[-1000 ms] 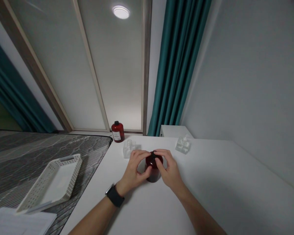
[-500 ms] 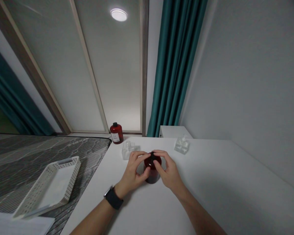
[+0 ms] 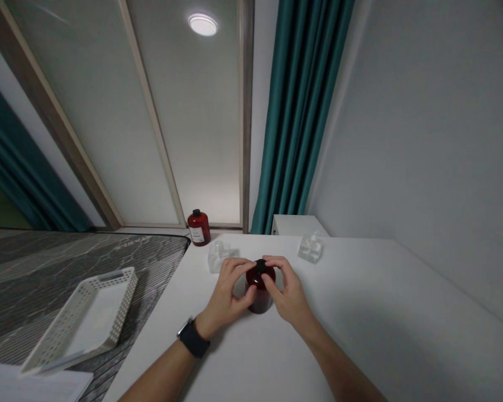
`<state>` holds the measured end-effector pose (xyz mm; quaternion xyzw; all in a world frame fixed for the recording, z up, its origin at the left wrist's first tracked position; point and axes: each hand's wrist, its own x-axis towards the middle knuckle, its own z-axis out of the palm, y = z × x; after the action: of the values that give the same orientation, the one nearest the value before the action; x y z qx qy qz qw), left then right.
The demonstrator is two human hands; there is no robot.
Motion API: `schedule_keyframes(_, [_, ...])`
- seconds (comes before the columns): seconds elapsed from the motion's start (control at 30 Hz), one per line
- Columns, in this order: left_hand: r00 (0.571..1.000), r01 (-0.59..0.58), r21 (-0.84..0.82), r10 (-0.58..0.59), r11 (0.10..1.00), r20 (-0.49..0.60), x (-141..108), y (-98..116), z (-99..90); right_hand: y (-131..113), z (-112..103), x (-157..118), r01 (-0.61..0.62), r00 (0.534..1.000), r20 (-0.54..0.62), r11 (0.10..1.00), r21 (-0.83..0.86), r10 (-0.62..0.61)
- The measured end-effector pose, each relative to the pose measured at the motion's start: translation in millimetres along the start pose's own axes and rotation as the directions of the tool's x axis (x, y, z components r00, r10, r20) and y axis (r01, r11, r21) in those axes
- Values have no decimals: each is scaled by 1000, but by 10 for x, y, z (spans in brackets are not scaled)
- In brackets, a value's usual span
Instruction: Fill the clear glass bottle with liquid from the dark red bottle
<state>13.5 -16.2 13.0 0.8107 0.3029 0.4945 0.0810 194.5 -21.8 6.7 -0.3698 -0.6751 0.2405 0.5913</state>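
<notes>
Curling round the dark red bottle [image 3: 262,297] upright on the counter [image 3: 251,363], the left hand [image 3: 225,293] grips its side, while the right hand [image 3: 292,293] pinches its black cap [image 3: 260,266]. Uneven pressure could tip the bottle, and a loose hold on its glossy side could let it spin. Beyond, a clear block [image 3: 216,258] might get knocked by its fall; a labelled bottle [image 3: 198,230] stands farther off.

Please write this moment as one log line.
left hand: on nearer red bottle | right hand: on black cap | bottle: upright on white table
</notes>
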Motion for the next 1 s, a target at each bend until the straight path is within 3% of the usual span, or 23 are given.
schedule_keyframes(0.27, [1000, 2, -7, -2, 1000, -5, -2, -8, 1, 2, 3, -14, -30, 998, 47, 999, 21, 29])
schedule_keyframes(0.83, [1000, 6, 0, -6, 1000, 3, 4, -3, -3, 53, 29, -41, -47, 999, -19, 999, -8, 46])
schedule_keyframes(1.0, [1000, 12, -11, -12, 1000, 2, 0, -6, -1, 35, 18, -38, -48, 998, 34, 999, 26, 47])
